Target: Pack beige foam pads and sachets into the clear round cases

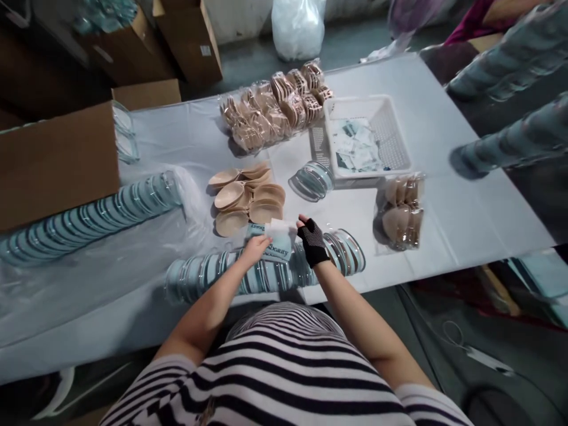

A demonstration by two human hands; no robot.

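Observation:
My left hand [256,249] is closed on the edge of a printed card [278,244] with dark lettering that includes "beauty". My right hand [311,236], in a black fingerless glove, is just right of the card, its fingers apart and seemingly holding nothing. Beneath both hands a long row of round clear plastic cases [213,272] with pale blue insides lies along the table's near edge. Just beyond the card sits a pile of loose beige bra cups [248,198]. One clear case [314,180] lies apart, to the right of that pile.
A white basket [394,139] holds small printed packets. Bagged bra cups [252,121] lie behind, and another bag of cups [402,213] lies right. At left are a cardboard box [62,160] and another row of cases [97,213]. Stacked cases [515,133] stand at far right.

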